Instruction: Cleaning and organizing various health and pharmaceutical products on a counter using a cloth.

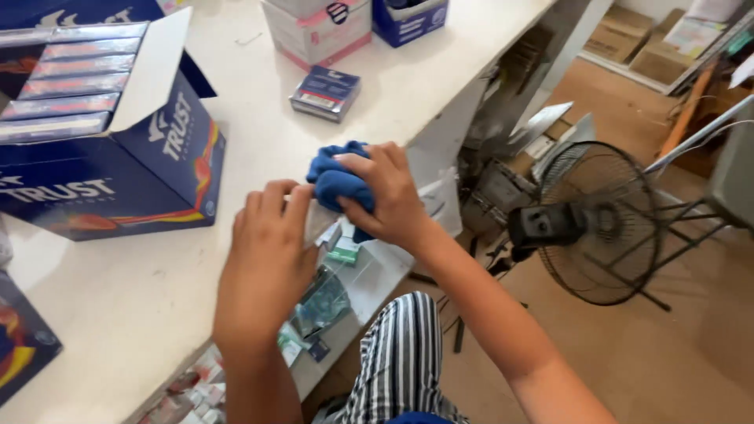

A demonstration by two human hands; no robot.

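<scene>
A crumpled blue cloth lies at the edge of a white counter. My right hand is closed over the cloth from the right and grips it. Just left of the cloth, my left hand rests palm down on the counter, fingertips touching a small white item that is mostly hidden. Below the hands, clear plastic bags with green-printed contents lie at the counter's edge.
A big open blue carton of flat packs stands at the left. A small blue box, a white-and-pink carton and another blue box sit farther back. A black floor fan stands at the right on a brown floor.
</scene>
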